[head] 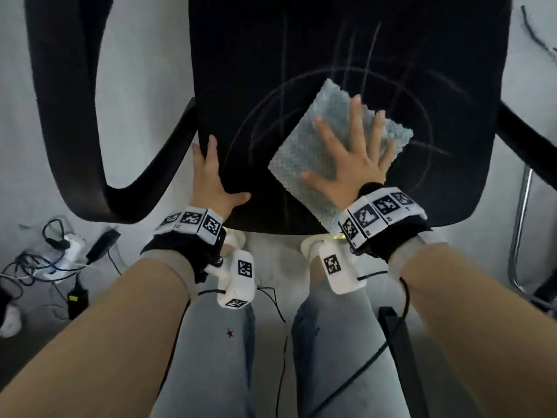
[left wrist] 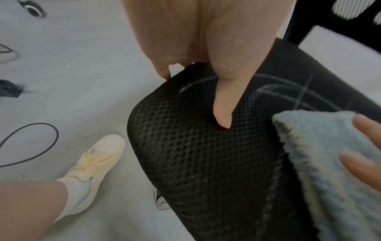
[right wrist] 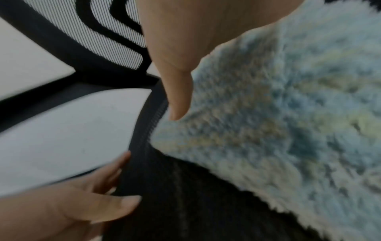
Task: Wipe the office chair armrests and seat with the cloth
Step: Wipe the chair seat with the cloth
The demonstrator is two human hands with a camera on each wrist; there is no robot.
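Note:
The office chair's black mesh seat fills the middle of the head view and bears pale chalk-like lines. A fluffy light blue cloth lies flat on its front half. My right hand presses down on the cloth with fingers spread and straight. My left hand grips the seat's front left corner, thumb on top and fingers round the side edge. The left armrest loops at the left; the right armrest shows at the right edge. The left wrist view shows the thumb on the mesh beside the cloth.
A power strip with tangled cables lies on the grey floor at the left. A chrome tube frame stands at the right. My legs in light jeans stand close to the seat's front edge. The mesh backrest rises behind the seat.

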